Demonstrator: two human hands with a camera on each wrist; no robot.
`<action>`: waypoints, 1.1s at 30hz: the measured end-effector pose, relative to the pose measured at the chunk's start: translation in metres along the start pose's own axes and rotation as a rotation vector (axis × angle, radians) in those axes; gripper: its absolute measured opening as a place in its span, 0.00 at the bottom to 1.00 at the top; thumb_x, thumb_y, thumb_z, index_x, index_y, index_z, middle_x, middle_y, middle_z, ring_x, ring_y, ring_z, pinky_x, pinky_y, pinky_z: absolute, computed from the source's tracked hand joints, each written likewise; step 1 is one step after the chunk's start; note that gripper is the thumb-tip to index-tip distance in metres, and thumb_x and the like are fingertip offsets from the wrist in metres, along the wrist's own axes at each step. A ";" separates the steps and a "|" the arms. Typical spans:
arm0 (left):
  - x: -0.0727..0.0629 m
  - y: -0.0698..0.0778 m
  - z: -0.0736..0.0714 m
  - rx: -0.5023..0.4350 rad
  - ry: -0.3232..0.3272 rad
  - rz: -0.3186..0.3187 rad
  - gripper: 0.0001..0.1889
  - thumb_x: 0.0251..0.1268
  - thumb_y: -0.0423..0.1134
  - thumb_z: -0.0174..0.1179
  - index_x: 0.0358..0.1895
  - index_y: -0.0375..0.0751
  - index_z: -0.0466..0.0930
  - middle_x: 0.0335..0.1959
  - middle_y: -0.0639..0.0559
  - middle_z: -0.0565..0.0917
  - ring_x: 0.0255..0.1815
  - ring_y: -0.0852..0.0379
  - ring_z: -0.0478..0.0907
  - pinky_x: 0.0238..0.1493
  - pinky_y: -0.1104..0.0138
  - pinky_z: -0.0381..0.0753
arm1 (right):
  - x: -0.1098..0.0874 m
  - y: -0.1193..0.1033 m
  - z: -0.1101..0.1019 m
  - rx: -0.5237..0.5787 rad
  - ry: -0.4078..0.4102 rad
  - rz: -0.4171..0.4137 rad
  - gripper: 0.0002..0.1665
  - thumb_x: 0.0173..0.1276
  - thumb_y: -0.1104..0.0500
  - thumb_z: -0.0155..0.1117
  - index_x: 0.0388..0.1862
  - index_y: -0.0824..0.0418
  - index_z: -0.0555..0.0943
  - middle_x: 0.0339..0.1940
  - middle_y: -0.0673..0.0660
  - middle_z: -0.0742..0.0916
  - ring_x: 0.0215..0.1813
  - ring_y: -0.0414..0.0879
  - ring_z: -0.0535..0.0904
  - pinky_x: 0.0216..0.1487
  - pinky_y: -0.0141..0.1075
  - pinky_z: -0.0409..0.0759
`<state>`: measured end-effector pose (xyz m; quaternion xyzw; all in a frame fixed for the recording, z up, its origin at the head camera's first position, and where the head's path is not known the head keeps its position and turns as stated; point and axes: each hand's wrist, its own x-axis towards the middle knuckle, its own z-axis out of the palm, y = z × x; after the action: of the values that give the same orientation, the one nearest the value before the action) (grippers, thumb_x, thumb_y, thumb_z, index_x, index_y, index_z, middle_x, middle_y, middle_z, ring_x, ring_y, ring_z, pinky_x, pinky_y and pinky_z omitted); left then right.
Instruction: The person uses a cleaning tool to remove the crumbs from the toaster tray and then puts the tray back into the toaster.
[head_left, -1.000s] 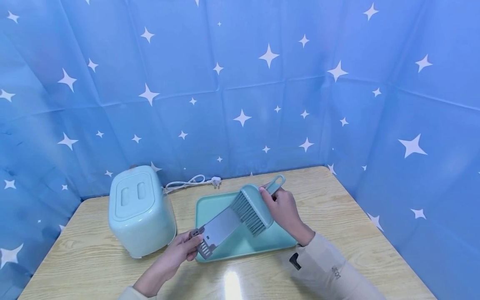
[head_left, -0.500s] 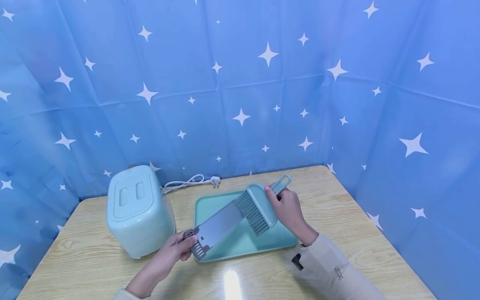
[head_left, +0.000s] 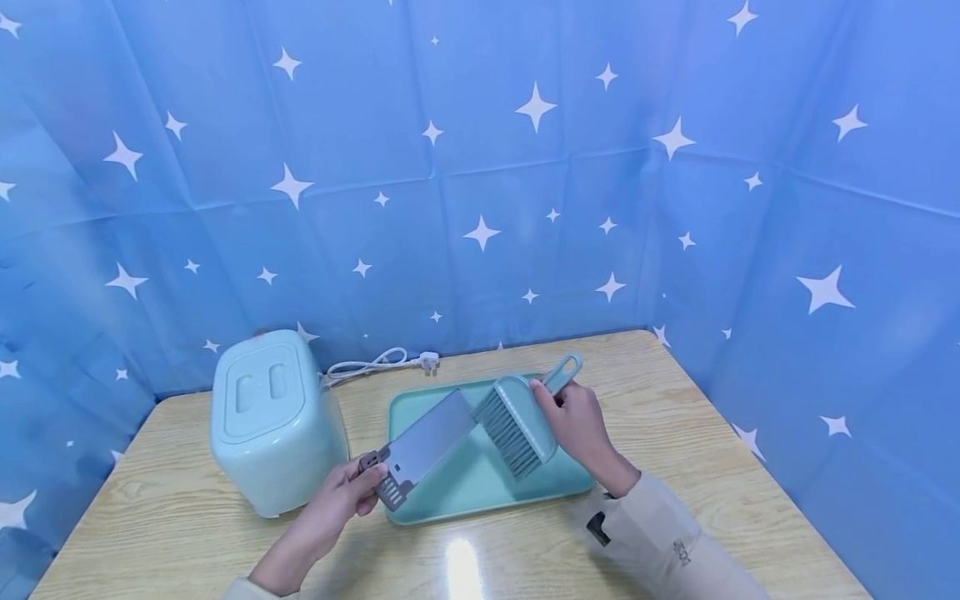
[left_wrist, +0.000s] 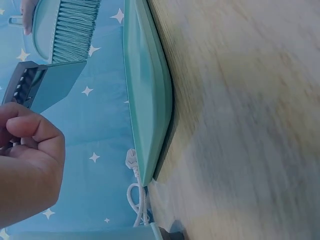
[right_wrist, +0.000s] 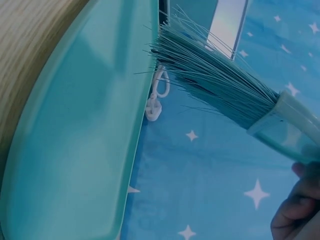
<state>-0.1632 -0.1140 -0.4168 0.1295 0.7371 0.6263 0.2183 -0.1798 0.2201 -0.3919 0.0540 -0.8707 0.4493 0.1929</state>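
Note:
My left hand (head_left: pixel 337 504) pinches the dark grey slotted end of a flat metal crumb tray (head_left: pixel 435 433), thumb on top. The crumb tray slants up to the right above a mint serving tray (head_left: pixel 487 507). In my right hand (head_left: pixel 581 425) is a mint hand brush (head_left: pixel 528 417), gripped near the base of its looped handle. Its bristles (right_wrist: pixel 215 75) point down and left, right at the crumb tray's far end. From the left wrist view, the crumb tray (left_wrist: pixel 60 85) and brush (left_wrist: pixel 75 32) are both raised over the serving tray.
A mint toaster (head_left: pixel 277 425) with a lidded top stands left of the serving tray, close to my left hand. Behind lies its white cord (head_left: pixel 367 367) with a plug (head_left: pixel 429 361). A blue star-patterned curtain (head_left: pixel 480 183) borders the wooden table (head_left: pixel 660 400).
The crumb tray has shifted left with my left hand. My right hand has carried the brush slightly right, so the bristles overlap less of the crumb tray's far end.

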 end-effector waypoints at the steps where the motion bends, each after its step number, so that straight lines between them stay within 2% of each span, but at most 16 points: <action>1: 0.000 0.000 0.000 -0.007 0.008 -0.007 0.17 0.75 0.42 0.47 0.48 0.28 0.75 0.21 0.58 0.65 0.20 0.65 0.62 0.29 0.72 0.65 | 0.000 0.000 0.000 0.001 -0.001 -0.001 0.16 0.76 0.53 0.52 0.36 0.64 0.80 0.12 0.51 0.69 0.12 0.35 0.64 0.15 0.30 0.66; 9: 0.000 -0.001 0.000 -0.025 0.036 -0.039 0.19 0.75 0.41 0.47 0.52 0.25 0.73 0.21 0.58 0.64 0.20 0.64 0.61 0.28 0.73 0.64 | -0.003 0.001 0.000 0.018 -0.004 0.030 0.17 0.75 0.52 0.53 0.31 0.62 0.78 0.12 0.51 0.68 0.13 0.36 0.64 0.16 0.29 0.66; 19: 0.000 0.002 -0.003 -0.038 0.101 -0.062 0.21 0.75 0.41 0.46 0.56 0.24 0.70 0.21 0.58 0.64 0.19 0.65 0.61 0.28 0.73 0.65 | -0.004 0.005 -0.002 -0.004 -0.001 0.019 0.17 0.75 0.51 0.53 0.33 0.62 0.80 0.11 0.50 0.66 0.12 0.35 0.60 0.15 0.30 0.62; 27: -0.001 0.003 -0.002 -0.044 0.128 -0.081 0.19 0.73 0.41 0.48 0.53 0.26 0.72 0.20 0.57 0.63 0.18 0.64 0.61 0.28 0.72 0.64 | -0.004 0.011 -0.005 -0.021 0.003 0.029 0.17 0.75 0.52 0.53 0.30 0.62 0.78 0.11 0.50 0.66 0.12 0.35 0.60 0.16 0.30 0.62; 33: -0.002 0.003 0.000 -0.047 0.131 -0.098 0.19 0.73 0.41 0.48 0.54 0.27 0.72 0.21 0.57 0.63 0.18 0.64 0.61 0.28 0.72 0.65 | -0.007 0.012 -0.007 0.012 0.000 0.043 0.19 0.75 0.51 0.53 0.28 0.62 0.77 0.11 0.50 0.66 0.12 0.35 0.60 0.15 0.30 0.62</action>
<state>-0.1614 -0.1146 -0.4137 0.0469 0.7403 0.6392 0.2031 -0.1750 0.2316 -0.3997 0.0367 -0.8690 0.4584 0.1828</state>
